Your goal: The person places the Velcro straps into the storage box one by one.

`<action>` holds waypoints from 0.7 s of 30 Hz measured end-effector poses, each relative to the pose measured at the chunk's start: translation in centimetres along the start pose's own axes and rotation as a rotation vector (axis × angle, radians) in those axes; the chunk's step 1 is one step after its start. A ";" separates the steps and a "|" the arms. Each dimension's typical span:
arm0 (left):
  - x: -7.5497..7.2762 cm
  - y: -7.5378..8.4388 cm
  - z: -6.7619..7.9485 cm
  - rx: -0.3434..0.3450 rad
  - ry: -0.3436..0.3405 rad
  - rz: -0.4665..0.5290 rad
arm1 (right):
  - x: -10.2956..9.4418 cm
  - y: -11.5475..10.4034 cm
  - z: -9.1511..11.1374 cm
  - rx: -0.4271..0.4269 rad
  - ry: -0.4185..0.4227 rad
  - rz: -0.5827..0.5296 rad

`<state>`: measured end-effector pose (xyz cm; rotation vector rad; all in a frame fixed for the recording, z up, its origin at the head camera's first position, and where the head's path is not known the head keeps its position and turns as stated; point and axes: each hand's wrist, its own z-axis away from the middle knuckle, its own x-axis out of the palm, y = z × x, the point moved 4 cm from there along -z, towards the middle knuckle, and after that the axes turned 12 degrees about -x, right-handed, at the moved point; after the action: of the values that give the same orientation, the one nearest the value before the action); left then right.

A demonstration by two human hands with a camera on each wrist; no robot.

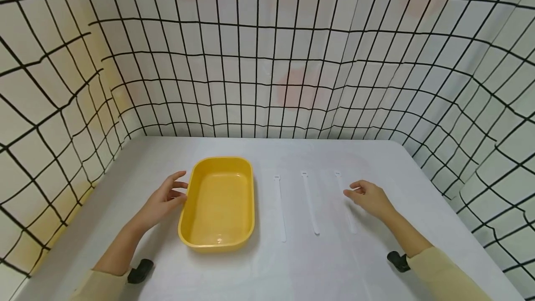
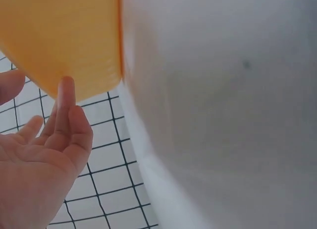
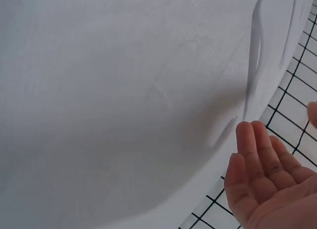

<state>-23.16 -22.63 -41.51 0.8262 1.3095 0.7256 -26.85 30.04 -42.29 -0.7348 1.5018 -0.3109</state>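
A yellow rectangular plastic tub [image 1: 220, 203] with rounded corners sits left of centre in the head view. My left hand [image 1: 164, 199] is beside its left wall, fingers loosely bent; whether the fingertips touch the wall I cannot tell. To the right of the tub lie three thin white strips, each with a small head at its far end: a left strip [image 1: 280, 210], a middle strip [image 1: 310, 203] and a right strip [image 1: 339, 181]. My right hand [image 1: 372, 199] hovers by the right strip with relaxed fingers and holds nothing. In the right wrist view, its palm [image 3: 282, 199] shows bare.
A white cloth [image 1: 317, 268] covers the table. Black wire grid panels [image 1: 255, 73] stand along the back and both sides, with pale sheeting behind them. Each wrist carries a small black device, one on the left [image 1: 140, 271] and one on the right [image 1: 398, 261].
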 end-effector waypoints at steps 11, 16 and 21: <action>-0.1 -0.4 0.1 -0.021 -0.040 0.115 | 0.9 0.8 -0.8 0.085 -0.001 -0.023; -0.1 -0.6 0.1 -0.031 -0.056 0.134 | 1.0 0.8 -0.9 0.107 0.007 -0.036; -0.1 -0.7 0.0 -0.052 -0.053 0.139 | 1.1 0.9 -1.2 0.144 0.017 -0.074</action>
<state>-23.17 -23.11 -42.01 0.8952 1.1893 0.8383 -28.12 29.73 -43.62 -0.6752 1.4544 -0.4773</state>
